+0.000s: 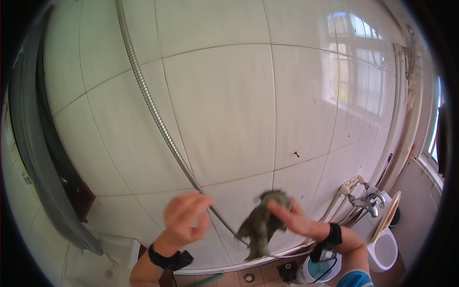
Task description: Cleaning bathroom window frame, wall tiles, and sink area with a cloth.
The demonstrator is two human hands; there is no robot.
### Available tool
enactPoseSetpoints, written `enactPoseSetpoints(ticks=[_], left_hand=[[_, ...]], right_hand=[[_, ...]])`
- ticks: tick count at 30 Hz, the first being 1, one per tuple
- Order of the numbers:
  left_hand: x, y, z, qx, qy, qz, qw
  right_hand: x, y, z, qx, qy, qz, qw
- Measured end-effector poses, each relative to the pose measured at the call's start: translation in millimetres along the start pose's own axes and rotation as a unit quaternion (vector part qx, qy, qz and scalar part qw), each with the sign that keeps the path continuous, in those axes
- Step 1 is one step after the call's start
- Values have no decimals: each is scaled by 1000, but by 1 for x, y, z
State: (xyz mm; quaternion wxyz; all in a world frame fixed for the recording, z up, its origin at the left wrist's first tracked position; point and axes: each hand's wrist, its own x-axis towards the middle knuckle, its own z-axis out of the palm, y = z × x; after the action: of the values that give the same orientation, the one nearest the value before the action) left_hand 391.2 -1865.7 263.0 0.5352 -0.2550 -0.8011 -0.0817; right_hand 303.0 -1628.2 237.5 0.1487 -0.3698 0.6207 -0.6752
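Observation:
My right hand [292, 215] grips a crumpled dark grey-green cloth [261, 227], which hangs down in front of the tiled wall [222, 107]. To its left my left hand [188, 217] is raised with its fingers loosely curled and apart; nothing shows in it. A ribbed metal shower hose [157, 118] runs down the wall and passes behind the left hand's fingertips and the cloth. Both wrists wear black straps with small devices. Both hands are somewhat blurred, and whether the cloth touches the wall I cannot tell.
A chrome mixer tap [369, 201] juts from the wall at right, near a toilet [383, 251] with a raised lid. Below stands a white bucket [304, 272] with bluish contents, near a floor drain [249, 278]. A grey curtain [39, 143] and a white basin [104, 262] are at left.

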Motion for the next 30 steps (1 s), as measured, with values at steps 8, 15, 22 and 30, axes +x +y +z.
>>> enactPoseSetpoints(ticks=[8,15,22,30], left_hand=[[4,-111,-62,254,127,-49,958],[25,-154,-49,340,142,-49,928],[20,-156,-55,352,135,-53,925],[21,-158,-50,346,138,-37,927]], right_hand=[[122,-88,-15,-258,206,-425,843],[216,-139,2,-569,363,-564,475],[189,-73,8,-662,296,-443,527],[153,-17,-17,-671,236,-460,532]])
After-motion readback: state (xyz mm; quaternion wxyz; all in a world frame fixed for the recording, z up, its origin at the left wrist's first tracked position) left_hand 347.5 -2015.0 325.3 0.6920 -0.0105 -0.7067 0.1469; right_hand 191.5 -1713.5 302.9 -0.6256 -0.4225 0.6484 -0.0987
